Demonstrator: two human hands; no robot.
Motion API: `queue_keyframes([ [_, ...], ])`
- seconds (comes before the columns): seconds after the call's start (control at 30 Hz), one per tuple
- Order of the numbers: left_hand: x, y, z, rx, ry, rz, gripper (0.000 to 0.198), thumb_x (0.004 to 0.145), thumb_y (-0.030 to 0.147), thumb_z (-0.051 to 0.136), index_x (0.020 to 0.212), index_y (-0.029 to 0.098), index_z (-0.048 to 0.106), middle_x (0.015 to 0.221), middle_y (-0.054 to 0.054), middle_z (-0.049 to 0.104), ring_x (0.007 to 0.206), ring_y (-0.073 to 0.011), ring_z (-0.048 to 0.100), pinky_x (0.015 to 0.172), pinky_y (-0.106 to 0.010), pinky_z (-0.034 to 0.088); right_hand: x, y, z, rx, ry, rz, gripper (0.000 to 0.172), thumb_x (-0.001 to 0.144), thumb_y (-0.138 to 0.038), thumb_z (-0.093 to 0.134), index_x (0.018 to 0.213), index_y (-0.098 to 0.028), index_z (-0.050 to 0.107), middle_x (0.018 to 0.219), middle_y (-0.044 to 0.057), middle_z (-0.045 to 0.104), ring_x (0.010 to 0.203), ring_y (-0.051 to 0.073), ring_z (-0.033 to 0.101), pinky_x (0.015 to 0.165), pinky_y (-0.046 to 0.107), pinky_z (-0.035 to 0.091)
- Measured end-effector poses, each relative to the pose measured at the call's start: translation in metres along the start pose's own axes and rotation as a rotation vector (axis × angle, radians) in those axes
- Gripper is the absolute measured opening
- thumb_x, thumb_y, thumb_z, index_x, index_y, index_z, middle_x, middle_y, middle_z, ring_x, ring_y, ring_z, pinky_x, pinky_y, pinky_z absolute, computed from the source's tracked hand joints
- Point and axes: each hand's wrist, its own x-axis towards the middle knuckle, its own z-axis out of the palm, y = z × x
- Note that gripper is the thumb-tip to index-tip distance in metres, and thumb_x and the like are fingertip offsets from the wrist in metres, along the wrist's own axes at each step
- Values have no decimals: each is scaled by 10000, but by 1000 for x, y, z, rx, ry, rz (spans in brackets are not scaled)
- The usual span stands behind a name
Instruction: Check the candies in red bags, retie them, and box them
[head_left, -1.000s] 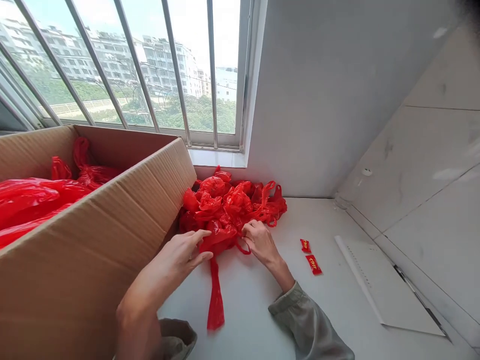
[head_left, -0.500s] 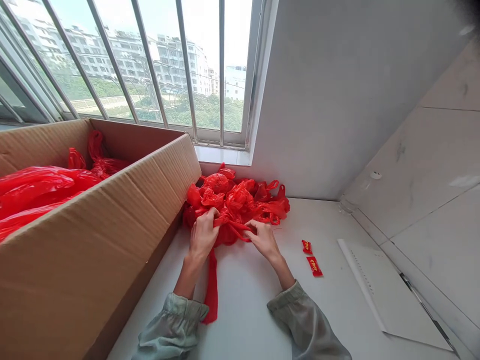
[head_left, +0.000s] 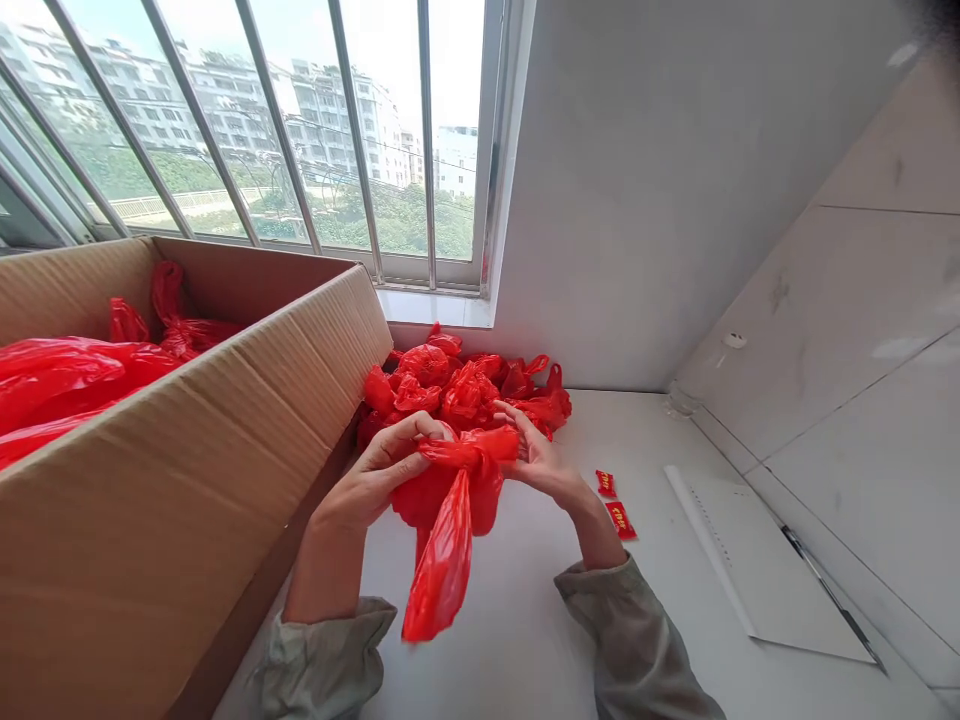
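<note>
Both my hands hold one red plastic bag [head_left: 450, 500] lifted a little above the white surface. My left hand [head_left: 375, 475] pinches the bag's twisted neck from the left. My right hand [head_left: 541, 462] grips the same neck from the right, with its fingers curled around the plastic. A long tail of the bag hangs down between my wrists. Just behind it, a pile of knotted red bags [head_left: 465, 385] lies against the wall under the window.
A large cardboard box [head_left: 187, 480] fills the left side and holds more red plastic bags [head_left: 67, 375]. Two small red packets [head_left: 613, 505] lie right of my right wrist. A flat white sheet [head_left: 757, 570] rests at the right by the tiled wall.
My hands have raised one bag off the pile toward me. Its neck is now pulled tight between both hands and its tail hangs free.
</note>
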Motion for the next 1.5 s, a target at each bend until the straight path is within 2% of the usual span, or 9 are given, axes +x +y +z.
queue_keyframes([
  [0.1,4,-3,7,126,-158,6,276,885,479,555,864,205,585,830,-47,628,788,-202,592,734,-313,500,-14,-18,-16,-187,-168,-74,354,781,-278,706,1130,-243,657,1275,63,606,1158,207,577,970,335,468],
  [0.2,10,-8,13,328,-232,-39,153,869,306,545,848,201,655,820,-43,659,784,-203,591,709,-283,480,-26,-20,-26,-368,-139,25,69,807,-199,594,833,-194,658,848,16,675,826,166,629,775,298,501],
  [0.47,6,-6,16,671,-293,-33,100,832,241,585,918,218,631,935,-26,674,827,-199,589,709,-270,444,-50,-19,-24,-565,-93,140,139,793,-214,634,921,-217,686,868,11,694,799,176,625,708,280,461],
  [0.63,3,-1,54,958,-359,-53,125,803,278,652,830,217,546,929,-27,629,892,-226,546,751,-298,443,-45,-27,-16,-789,-152,120,263,803,-197,644,1063,-230,671,1063,44,639,977,183,586,800,277,442],
  [0.83,10,-27,88,1069,-422,-68,180,717,100,591,848,195,513,883,-48,602,841,-241,530,699,-315,394,-31,-16,-4,-912,-203,253,115,734,-76,608,734,-184,646,697,6,588,652,141,506,590,251,333],
  [1.0,18,-36,61,1041,-393,-66,105,779,104,456,769,208,449,727,-6,544,666,-181,469,603,-294,329,-28,-18,-10,-925,-123,237,139,773,-64,560,713,-189,571,699,-18,565,658,116,469,611,241,303],
  [1.3,7,-5,-15,907,-239,-210,135,815,246,466,794,194,589,818,-10,642,764,-179,576,701,-273,439,-63,-40,-55,-891,30,384,119,786,-98,491,740,-201,529,687,-17,553,610,126,467,556,253,298],
  [1.4,-1,3,-12,942,-253,-264,204,799,297,558,975,209,612,990,-28,646,924,-217,588,818,-310,461,-67,-44,-52,-853,9,375,118,799,-203,580,910,-227,614,905,21,628,838,179,569,658,268,394],
  [1.5,-4,9,14,943,-328,-207,399,756,336,681,1133,266,574,1174,-26,582,1120,-249,507,928,-343,447,-61,-45,-35,-755,-104,225,387,781,-339,686,1154,-275,605,1179,41,599,1098,219,544,850,313,432],
])
